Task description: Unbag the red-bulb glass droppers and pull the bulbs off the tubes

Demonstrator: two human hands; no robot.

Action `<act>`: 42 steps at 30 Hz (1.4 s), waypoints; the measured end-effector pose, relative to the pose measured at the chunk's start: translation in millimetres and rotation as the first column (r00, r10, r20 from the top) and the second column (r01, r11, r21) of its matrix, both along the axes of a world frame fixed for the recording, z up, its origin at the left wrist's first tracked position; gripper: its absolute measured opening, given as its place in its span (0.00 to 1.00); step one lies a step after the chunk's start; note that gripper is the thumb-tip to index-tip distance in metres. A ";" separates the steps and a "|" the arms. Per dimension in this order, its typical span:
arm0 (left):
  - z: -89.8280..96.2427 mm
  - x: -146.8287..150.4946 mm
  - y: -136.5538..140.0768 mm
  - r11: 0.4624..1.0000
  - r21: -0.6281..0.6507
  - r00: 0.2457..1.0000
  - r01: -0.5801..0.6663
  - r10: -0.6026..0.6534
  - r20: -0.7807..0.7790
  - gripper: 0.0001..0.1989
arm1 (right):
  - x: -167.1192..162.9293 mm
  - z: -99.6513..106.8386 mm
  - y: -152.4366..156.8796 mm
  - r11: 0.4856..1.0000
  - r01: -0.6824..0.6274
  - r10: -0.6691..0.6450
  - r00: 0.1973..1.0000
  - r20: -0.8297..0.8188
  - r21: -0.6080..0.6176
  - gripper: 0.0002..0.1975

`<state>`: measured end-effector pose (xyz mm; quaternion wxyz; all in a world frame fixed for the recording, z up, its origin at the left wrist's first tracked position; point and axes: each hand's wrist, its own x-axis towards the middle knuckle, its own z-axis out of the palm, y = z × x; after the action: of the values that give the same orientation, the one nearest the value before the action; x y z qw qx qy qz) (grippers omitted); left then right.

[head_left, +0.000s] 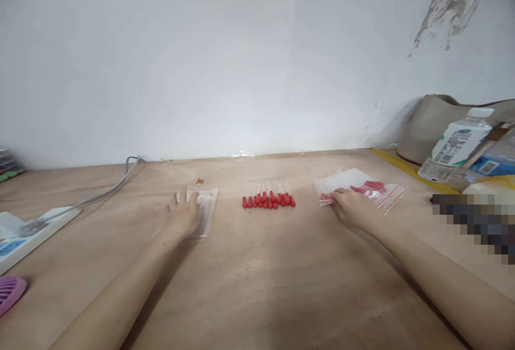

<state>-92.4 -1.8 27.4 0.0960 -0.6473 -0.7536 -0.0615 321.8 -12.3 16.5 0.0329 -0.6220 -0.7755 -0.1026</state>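
My left hand (185, 214) lies on a clear zip bag (208, 205) with its fingers spread, the thumb side touching the plastic. My right hand (354, 208) has its fingers together and bent on the left part of another zip bag (380, 195). Inside that bag are several red pieces (374, 184) and some pale material; red tips show by my fingertips. Between the hands lies a row of several thin clear sticks with red bulb-shaped ends (269, 199), which look like droppers. The red ends face me. My right fingertips are partly hidden.
On the left are a white power strip (48, 232) with a grey cord (107, 190) and a purple plastic item (11, 293). A bottle (456, 143) and a beige container (418, 124) stand at right. A small brown scrap (199, 181) lies beyond my left hand.
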 end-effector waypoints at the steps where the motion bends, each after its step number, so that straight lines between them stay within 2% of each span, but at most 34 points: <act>1: -2.8 1.8 1.0 0.999 -0.047 0.999 0.025 -0.023 0.039 0.23 | 0.3 -0.5 0.3 1.000 0.010 -0.010 1.000 0.002 0.015 0.09; 4: -12.0 4.5 3.8 0.982 -0.188 0.986 0.031 0.001 0.169 0.29 | 2.8 4.6 -0.4 0.989 0.086 -0.087 0.996 0.003 0.122 0.09; 6: -16.8 4.0 5.1 0.976 -0.219 0.978 0.017 0.030 0.207 0.32 | 5.8 15.4 -2.0 0.946 0.197 -0.185 0.980 -0.072 0.257 0.10; 8: -18.9 1.9 5.7 0.977 -0.210 0.974 0.019 0.029 0.223 0.32 | 8.7 31.6 -4.4 0.857 0.329 -0.237 0.935 -0.263 0.397 0.12; 9: -18.5 0.4 5.8 0.978 -0.205 0.973 0.026 0.022 0.231 0.31 | 9.2 40.7 -6.2 0.815 0.379 -0.212 0.899 -0.384 0.439 0.13; 10: -17.1 -1.1 5.6 0.978 -0.207 0.970 0.033 0.019 0.243 0.31 | 8.5 49.3 -8.3 0.794 0.405 -0.142 0.849 -0.510 0.454 0.12; 11: -14.6 -2.3 5.1 0.978 -0.206 0.967 0.034 0.020 0.254 0.30 | 6.0 56.8 -10.9 0.818 0.388 -0.040 0.775 -0.630 0.425 0.10; 13: -7.4 -3.2 3.2 0.987 -0.155 0.965 0.028 0.014 0.263 0.29 | -5.7 65.3 -17.0 0.925 0.261 0.102 0.529 -0.843 0.276 0.09; 14: -3.2 -2.1 1.6 0.995 -0.092 0.964 0.029 -0.004 0.266 0.28 | -15.4 65.6 -20.3 0.972 0.159 0.100 0.380 -0.920 0.171 0.09; 15: 0.9 0.4 -0.5 0.999 -0.001 0.961 0.047 -0.045 0.274 0.27 | -27.4 63.0 -23.7 0.997 0.051 0.048 0.263 -0.964 0.064 0.10; 17: 7.5 10.3 -6.6 0.965 0.221 0.924 0.140 -0.208 0.321 0.25 | -56.5 50.8 -29.8 0.982 -0.157 -0.084 0.145 -0.986 -0.107 0.10; 19: 10.9 26.2 -15.2 0.883 0.390 0.816 0.262 -0.418 0.398 0.22 | -87.5 33.2 -34.3 0.908 -0.332 -0.236 0.092 -0.967 -0.254 0.10; 21: 11.4 45.8 -25.9 0.822 0.444 0.701 0.356 -0.550 0.454 0.19 | -113.8 15.9 -36.5 0.836 -0.439 -0.348 0.042 -0.936 -0.331 0.09; 22: 10.9 55.8 -31.5 0.795 0.449 0.653 0.408 -0.598 0.466 0.17 | -123.7 9.0 -36.6 0.821 -0.462 -0.374 0.011 -0.927 -0.336 0.09; 24: 9.1 73.9 -41.9 0.740 0.422 0.557 0.524 -0.673 0.487 0.14 | -135.7 -0.1 -34.9 0.763 -0.522 -0.448 0.000 -0.894 -0.382 0.08; 27: 4.3 91.8 -51.6 0.665 0.376 0.452 0.645 -0.729 0.515 0.11 | -136.6 -2.6 -28.7 0.703 -0.601 -0.454 0.032 -0.891 -0.380 0.10; 30: -3.1 97.6 -51.8 0.615 0.334 0.428 0.714 -0.762 0.486 0.11 | -127.7 0.6 -21.5 0.628 -0.665 -0.444 0.120 -0.888 -0.404 0.09; 32: -8.0 97.7 -48.0 0.586 0.305 0.429 0.750 -0.783 0.451 0.12 | -122.3 1.6 -18.2 0.580 -0.681 -0.483 0.155 -0.862 -0.448 0.07; 36: -12.4 97.2 -36.6 0.504 0.286 0.392 0.815 -0.843 0.369 0.14 | -118.2 -0.8 -16.0 0.512 -0.727 -0.546 0.136 -0.827 -0.457 0.09; 38: -11.6 98.0 -30.6 0.423 0.271 0.339 0.865 -0.890 0.306 0.15 | -118.6 -2.6 -16.4 0.525 -0.721 -0.544 0.125 -0.830 -0.452 0.10; 40: -10.3 99.6 -25.3 0.340 0.243 0.280 0.909 -0.927 0.249 0.15 | -119.7 -3.9 -17.3 0.564 -0.696 -0.531 0.107 -0.841 -0.445 0.11; 42: -9.8 101.4 -22.1 0.288 0.239 0.239 0.927 -0.947 0.214 0.16 | -121.0 -5.1 -18.4 0.600 -0.671 -0.521 0.085 -0.849 -0.436 0.11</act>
<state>9.0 -23.9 17.6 -0.0614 -0.9454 -0.2203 -0.2321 200.8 -30.7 11.5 0.2728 -0.4007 -0.5196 0.7036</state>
